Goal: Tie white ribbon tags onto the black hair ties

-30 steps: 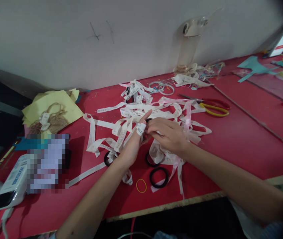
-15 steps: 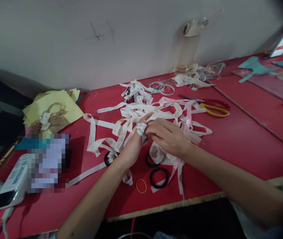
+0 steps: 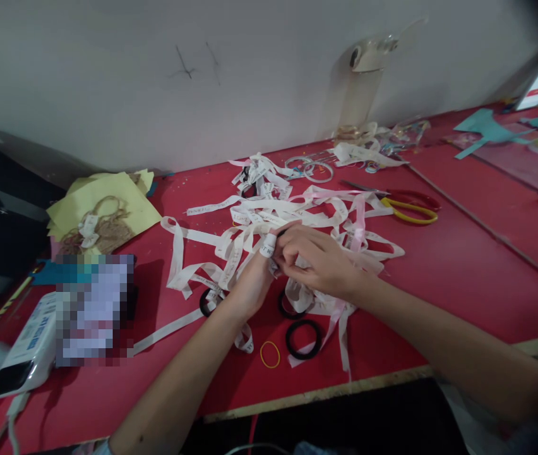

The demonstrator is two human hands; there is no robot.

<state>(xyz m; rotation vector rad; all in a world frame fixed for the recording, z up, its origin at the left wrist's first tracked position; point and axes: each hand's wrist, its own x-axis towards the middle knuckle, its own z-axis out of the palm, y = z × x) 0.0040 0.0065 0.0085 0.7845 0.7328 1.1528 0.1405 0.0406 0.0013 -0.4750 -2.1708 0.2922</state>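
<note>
My left hand (image 3: 262, 272) and my right hand (image 3: 314, 258) meet over a pile of printed white ribbon (image 3: 231, 256) on the red table. A piece of white ribbon (image 3: 268, 246) with dark lettering wraps round my left hand near the thumb. A bit of something black shows between the two hands. My right hand's fingers are curled and pressed together against my left hand, partly hiding its fingers. Nearer the table's front edge lie a black ring (image 3: 302, 339) and a yellow elastic band (image 3: 269, 355). Another black ring (image 3: 211, 303) lies by my left forearm.
Scissors with yellow and red handles (image 3: 411, 212) lie to the right. Yellow paper (image 3: 139, 212) with twine is at the left, beside a pixelated item and a white device (image 3: 32, 347). A clear bottle (image 3: 364, 95) stands by the wall.
My right hand's fingers have curled more tightly over my left hand, and my left hand's raised finger has lowered. The ribbon band on my left hand has turned slightly.
</note>
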